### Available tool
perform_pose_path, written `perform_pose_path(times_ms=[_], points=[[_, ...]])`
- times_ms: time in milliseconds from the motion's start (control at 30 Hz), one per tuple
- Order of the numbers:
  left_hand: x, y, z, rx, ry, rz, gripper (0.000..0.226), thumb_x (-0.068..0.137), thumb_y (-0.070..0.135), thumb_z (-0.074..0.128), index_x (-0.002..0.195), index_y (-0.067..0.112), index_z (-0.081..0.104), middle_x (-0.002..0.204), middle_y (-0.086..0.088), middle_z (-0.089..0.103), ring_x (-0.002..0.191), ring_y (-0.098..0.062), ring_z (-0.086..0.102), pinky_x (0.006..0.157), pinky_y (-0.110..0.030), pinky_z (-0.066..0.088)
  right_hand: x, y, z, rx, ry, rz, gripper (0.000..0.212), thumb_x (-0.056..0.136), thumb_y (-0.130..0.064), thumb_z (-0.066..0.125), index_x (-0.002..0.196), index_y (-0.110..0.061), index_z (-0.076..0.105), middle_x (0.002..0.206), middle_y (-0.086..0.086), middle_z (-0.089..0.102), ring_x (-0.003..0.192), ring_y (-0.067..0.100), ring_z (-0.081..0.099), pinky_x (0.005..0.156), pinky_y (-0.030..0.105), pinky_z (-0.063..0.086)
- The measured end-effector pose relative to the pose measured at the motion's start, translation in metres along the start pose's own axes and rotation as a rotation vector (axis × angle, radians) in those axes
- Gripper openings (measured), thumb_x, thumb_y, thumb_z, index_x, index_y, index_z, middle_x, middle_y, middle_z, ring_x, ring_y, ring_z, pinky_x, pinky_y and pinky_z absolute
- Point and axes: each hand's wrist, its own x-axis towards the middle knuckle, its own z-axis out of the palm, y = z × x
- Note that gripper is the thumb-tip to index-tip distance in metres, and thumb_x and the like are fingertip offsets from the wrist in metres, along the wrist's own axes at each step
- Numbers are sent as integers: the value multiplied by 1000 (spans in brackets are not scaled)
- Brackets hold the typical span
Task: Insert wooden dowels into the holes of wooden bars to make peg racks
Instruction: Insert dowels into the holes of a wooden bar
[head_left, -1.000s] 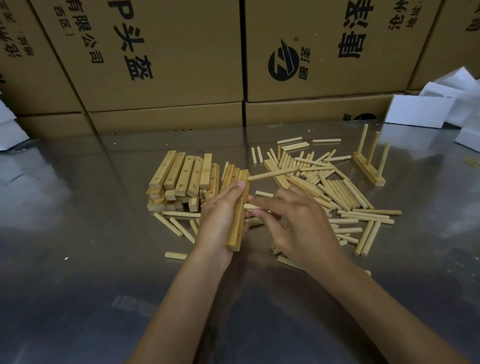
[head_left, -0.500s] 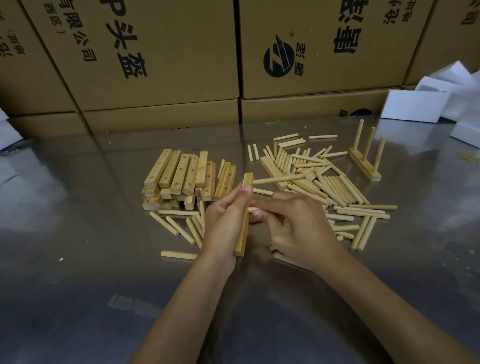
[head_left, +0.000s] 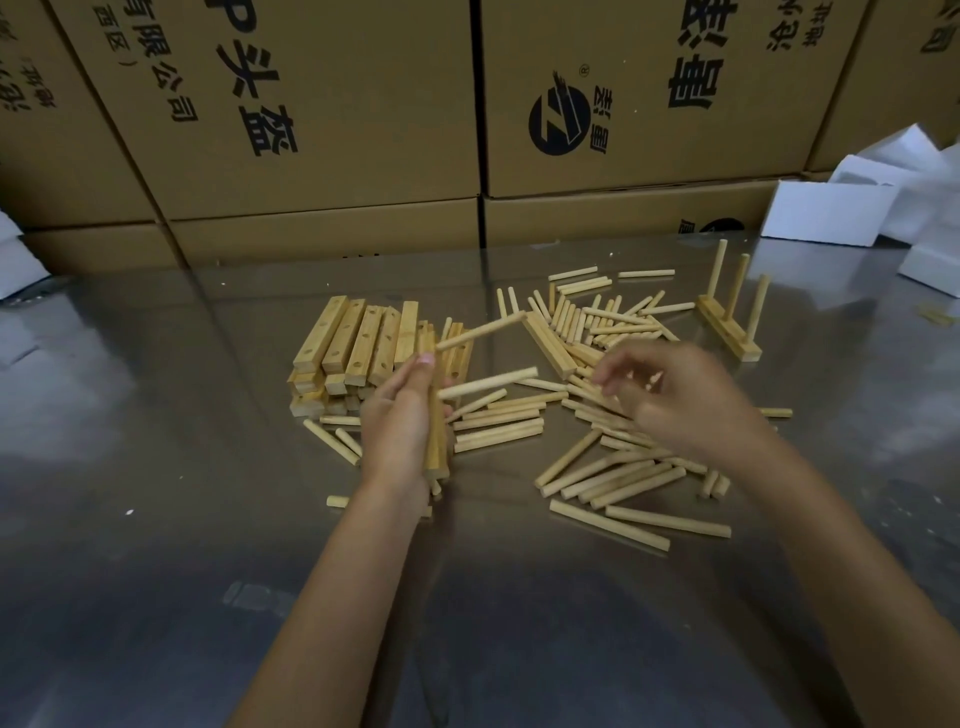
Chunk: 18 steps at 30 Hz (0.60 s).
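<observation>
Stacked brown cardboard cartons are seen behind a reflective steel desk. One finished pale wooden three-peg rack is stood far right. A drilled pale wooden bar, two round dowels fitted, is gripped upright by left hand; right hand, fingers loosely curled and empty, is held over loose round wooden dowels. Many stacked drilled bars remain

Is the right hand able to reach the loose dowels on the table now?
Probably yes: the right hand hovers open just above the loose dowels, and nothing lies between them.

One head-worn camera looks forward and down, close over the steel table.
</observation>
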Motion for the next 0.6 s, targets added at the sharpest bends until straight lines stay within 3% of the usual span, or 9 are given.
perform_pose_path(times_ms=[100, 200, 333, 433, 500, 600], points=[[5, 2, -4, -1, 6, 16, 26, 96, 33, 64, 119, 25, 71, 80, 6, 76, 56, -2, 62, 53, -22, 50, -2, 11, -5, -125, -276, 27, 28, 92, -11, 62, 86, -35, 73, 94, -18, 63, 92, 4, 56, 74, 19, 42], [4, 0, 0, 21, -13, 18, 27, 95, 34, 65, 121, 26, 71, 82, 6, 77, 59, -3, 62, 55, -22, 51, -5, 9, 11, -140, -297, -78, 24, 89, -17, 67, 96, -38, 74, 99, -18, 57, 103, -2, 41, 87, 16, 34], [2, 0, 3, 27, -36, -4, 31, 95, 34, 65, 124, 26, 69, 84, 3, 78, 60, -8, 60, 51, -25, 48, -7, 5, 38, -232, -292, -147, 20, 87, -15, 70, 91, -34, 76, 97, -20, 51, 99, 1, 35, 83, 20, 27], [2, 1, 2, 32, -40, -16, 30, 95, 34, 65, 123, 25, 69, 85, 3, 78, 57, -7, 59, 49, -24, 48, -8, 2, 44, -336, -246, -226, 18, 92, -15, 63, 93, -33, 66, 95, -20, 50, 96, 3, 36, 83, 24, 28], [3, 2, 2, 14, -30, -40, 25, 96, 33, 64, 117, 22, 71, 80, 3, 77, 54, -6, 59, 46, -22, 48, -9, -3, 42, -264, -202, -221, 18, 96, -15, 55, 97, -34, 55, 94, -16, 53, 91, 3, 44, 78, 25, 36], [4, 5, -1, -49, -14, -109, 16, 97, 33, 63, 97, 20, 73, 61, 4, 69, 46, -4, 59, 45, -19, 50, -12, -17, 36, 49, -187, -145, 17, 100, -15, 51, 101, -31, 49, 92, -11, 63, 77, 1, 56, 64, 18, 41]])
